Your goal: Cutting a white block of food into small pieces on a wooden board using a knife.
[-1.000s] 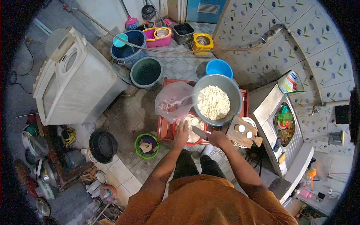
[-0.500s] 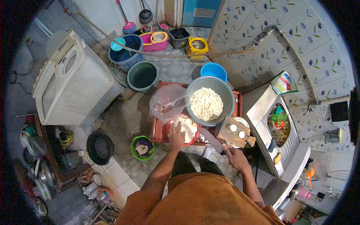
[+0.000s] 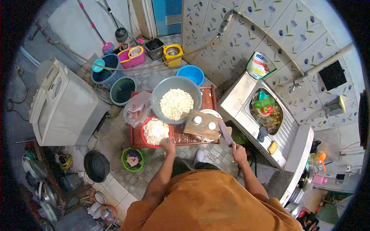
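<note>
Holding 1 knife (image 3: 226, 133), 2 white pcs (image 3: 204, 123)

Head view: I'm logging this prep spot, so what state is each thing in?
Grey bowl: filled with white chopped pieces.
Red bowl: holds white pieces.
Cutting board: two white pieces on it.
Knife: held in right hand, off the board.
Left hand: at the red bowl's rim.
Sink: cluttered.

Around the red table (image 3: 211, 101): two white pieces (image 3: 203, 123) on one cutting board (image 3: 200, 126), two filled bowls (image 3: 176, 100), one knife (image 3: 225, 132).
</note>
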The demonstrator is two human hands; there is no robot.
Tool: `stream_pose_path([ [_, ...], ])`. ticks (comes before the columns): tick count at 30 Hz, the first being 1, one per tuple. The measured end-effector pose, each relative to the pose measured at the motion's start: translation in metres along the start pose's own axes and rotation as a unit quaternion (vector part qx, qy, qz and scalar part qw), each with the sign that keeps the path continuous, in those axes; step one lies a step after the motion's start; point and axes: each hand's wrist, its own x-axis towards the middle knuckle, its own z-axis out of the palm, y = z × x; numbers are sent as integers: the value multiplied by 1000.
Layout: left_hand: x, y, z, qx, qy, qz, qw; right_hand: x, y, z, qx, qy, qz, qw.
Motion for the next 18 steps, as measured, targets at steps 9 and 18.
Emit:
stream_pose_path([
  [9,-129,88,83,-244,-258,-297,887,-8,23,11,-35,-58,-18,998],
  [18,-133,108,89,-258,-277,-255,890,-5,9,22,-50,-103,-125,985],
])
